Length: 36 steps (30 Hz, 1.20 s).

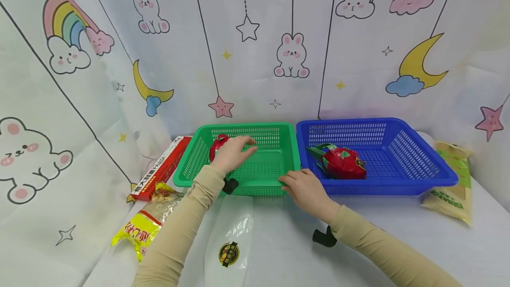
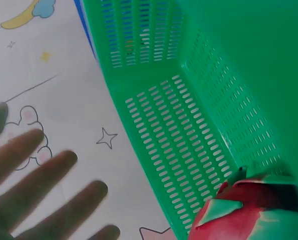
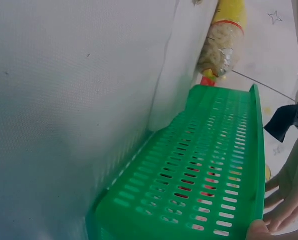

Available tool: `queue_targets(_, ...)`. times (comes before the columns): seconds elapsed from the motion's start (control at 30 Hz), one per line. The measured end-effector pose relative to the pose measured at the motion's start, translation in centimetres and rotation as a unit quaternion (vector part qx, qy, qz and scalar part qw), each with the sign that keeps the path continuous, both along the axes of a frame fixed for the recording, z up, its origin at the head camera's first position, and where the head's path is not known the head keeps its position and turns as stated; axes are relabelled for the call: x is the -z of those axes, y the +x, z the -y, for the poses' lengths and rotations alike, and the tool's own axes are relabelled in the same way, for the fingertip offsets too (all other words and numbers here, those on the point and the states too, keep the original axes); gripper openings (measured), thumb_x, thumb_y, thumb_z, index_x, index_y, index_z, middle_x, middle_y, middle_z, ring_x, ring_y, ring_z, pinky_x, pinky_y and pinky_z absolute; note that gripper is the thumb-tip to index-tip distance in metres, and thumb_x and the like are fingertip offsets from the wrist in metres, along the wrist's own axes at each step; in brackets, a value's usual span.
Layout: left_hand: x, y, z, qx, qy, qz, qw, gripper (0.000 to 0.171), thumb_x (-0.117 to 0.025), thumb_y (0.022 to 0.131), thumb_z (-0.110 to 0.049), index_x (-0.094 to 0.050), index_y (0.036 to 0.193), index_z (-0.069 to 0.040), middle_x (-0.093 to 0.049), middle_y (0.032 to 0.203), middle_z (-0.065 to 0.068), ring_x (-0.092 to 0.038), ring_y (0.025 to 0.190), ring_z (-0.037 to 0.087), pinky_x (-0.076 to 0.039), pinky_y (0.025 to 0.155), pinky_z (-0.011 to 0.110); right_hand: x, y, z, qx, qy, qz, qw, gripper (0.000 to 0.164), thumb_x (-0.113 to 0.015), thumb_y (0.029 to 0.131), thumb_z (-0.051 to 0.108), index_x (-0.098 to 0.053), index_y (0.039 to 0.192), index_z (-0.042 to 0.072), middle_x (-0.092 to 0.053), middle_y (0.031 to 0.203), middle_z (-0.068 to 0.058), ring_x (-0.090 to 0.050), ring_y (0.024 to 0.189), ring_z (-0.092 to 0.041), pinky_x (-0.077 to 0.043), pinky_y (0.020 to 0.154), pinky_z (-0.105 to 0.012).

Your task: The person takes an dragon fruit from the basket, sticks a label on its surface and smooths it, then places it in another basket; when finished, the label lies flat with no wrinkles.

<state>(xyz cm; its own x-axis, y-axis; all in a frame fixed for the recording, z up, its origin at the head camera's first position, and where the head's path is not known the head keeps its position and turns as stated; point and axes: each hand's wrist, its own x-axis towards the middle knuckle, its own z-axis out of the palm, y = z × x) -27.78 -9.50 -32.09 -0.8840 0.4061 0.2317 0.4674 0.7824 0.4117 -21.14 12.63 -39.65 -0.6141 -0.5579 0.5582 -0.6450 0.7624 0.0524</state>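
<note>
My left hand [image 1: 234, 154] is over the left part of the green basket [image 1: 295, 145], its fingers spread and holding nothing in the left wrist view. A red dragon fruit [image 2: 229, 217] with green scales lies in that basket, partly hidden behind this hand in the head view. At the basket's front right corner, my right hand [image 1: 308, 191] grips the rim. The right wrist view has the thumb [image 3: 259, 230] outside the rim and the fingers [image 3: 284, 192] inside. Another red dragon fruit [image 1: 343, 163] lies on the left side of the blue basket [image 1: 398, 187].
A red pasta box [image 1: 163, 169] and a yellow clear-fronted food bag [image 1: 149, 220] lie left of the green basket. In front is a long white bag [image 1: 229, 234] with a round dark label. A tan and green packet [image 1: 454, 185] lies at the right, partly behind the blue basket.
</note>
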Motion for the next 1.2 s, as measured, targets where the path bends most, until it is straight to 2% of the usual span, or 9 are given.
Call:
queue_targets(0.27, -0.1, -1.4, 0.1, -0.041, -0.037, -0.003, 0.9985, 0.033, -0.054, 0.093, -0.032, -0.06, 0.119, -0.013, -0.059, 0.123, 0.005, -0.059, 0.106, 0.022, -0.052, 0.079, 0.037, 0.2, -0.1, 0.0, -0.004, 0.002, -0.011, 1.0, 0.017, -0.072, 0.079, 0.017, -0.07, 0.096, 0.014, -0.067, 0.086, 0.002, -0.063, 0.08, -0.014, -0.046, 0.075, -0.033)
queue_targets(0.53, 0.3, -2.7, 0.7, -0.081, -0.07, -0.026, 0.9939, 0.033, -0.053, 0.093, -0.032, -0.061, 0.118, -0.012, -0.059, 0.122, 0.01, -0.059, 0.101, 0.027, -0.051, 0.076, 0.04, 0.3, -0.1, 0.0, -0.008, 0.003, -0.022, 1.0, 0.018, -0.073, 0.078, 0.017, -0.069, 0.096, 0.014, -0.067, 0.085, 0.003, -0.063, 0.078, -0.014, -0.046, 0.074, -0.032)
queue_targets(0.67, 0.6, -3.5, 1.0, -0.111, -0.079, -0.036, 0.99, 0.032, -0.053, 0.093, -0.032, -0.06, 0.118, -0.012, -0.054, 0.128, 0.013, -0.052, 0.111, 0.034, -0.048, 0.084, 0.047, 0.2, 0.0, 0.0, -0.006, 0.002, -0.022, 1.0, 0.017, -0.072, 0.079, 0.017, -0.069, 0.096, 0.015, -0.066, 0.085, 0.003, -0.063, 0.079, -0.014, -0.045, 0.074, -0.032)
queue_targets(0.77, 0.7, -3.9, 1.2, -0.133, -0.071, -0.027, 0.9883, 0.035, -0.053, 0.093, -0.032, -0.058, 0.121, -0.012, -0.045, 0.136, 0.015, -0.042, 0.122, 0.039, -0.04, 0.095, 0.053, 0.2, 0.0, -0.1, -0.008, 0.001, -0.027, 1.0, 0.017, -0.072, 0.079, 0.017, -0.07, 0.095, 0.015, -0.066, 0.085, 0.003, -0.063, 0.078, -0.014, -0.045, 0.074, -0.032)
queue_targets(0.87, 1.1, -4.4, 1.4, -0.153, -0.067, -0.014, 0.9858, 0.038, -0.052, 0.094, -0.033, -0.054, 0.125, -0.012, -0.036, 0.142, 0.016, -0.034, 0.126, 0.04, -0.034, 0.099, 0.055, 0.2, 0.0, -0.1, -0.013, 0.0, -0.034, 0.999, 0.017, -0.073, 0.078, 0.016, -0.069, 0.095, 0.014, -0.066, 0.085, 0.003, -0.062, 0.078, -0.014, -0.045, 0.073, -0.031)
queue_targets(1.0, 1.8, -5.0, 1.8, -0.174, -0.068, -0.007, 0.9823, 0.04, -0.052, 0.093, -0.033, -0.051, 0.127, -0.011, -0.03, 0.144, 0.018, -0.031, 0.126, 0.043, -0.034, 0.098, 0.055, 0.3, 0.0, 0.0, -0.016, -0.001, -0.038, 0.999, 0.017, -0.073, 0.078, 0.016, -0.069, 0.095, 0.014, -0.066, 0.084, 0.003, -0.062, 0.077, -0.013, -0.045, 0.072, -0.031)
queue_targets(1.2, 2.9, -6.1, 2.7, -0.193, -0.076, 0.009, 0.9782, 0.045, -0.054, 0.092, -0.035, -0.048, 0.13, -0.011, -0.031, 0.142, 0.02, -0.033, 0.123, 0.044, -0.036, 0.094, 0.056, 0.3, 0.1, 0.0, -0.014, 0.0, -0.038, 0.999, 0.017, -0.072, 0.079, 0.017, -0.069, 0.095, 0.013, -0.066, 0.085, 0.002, -0.062, 0.078, -0.014, -0.045, 0.073, -0.031)
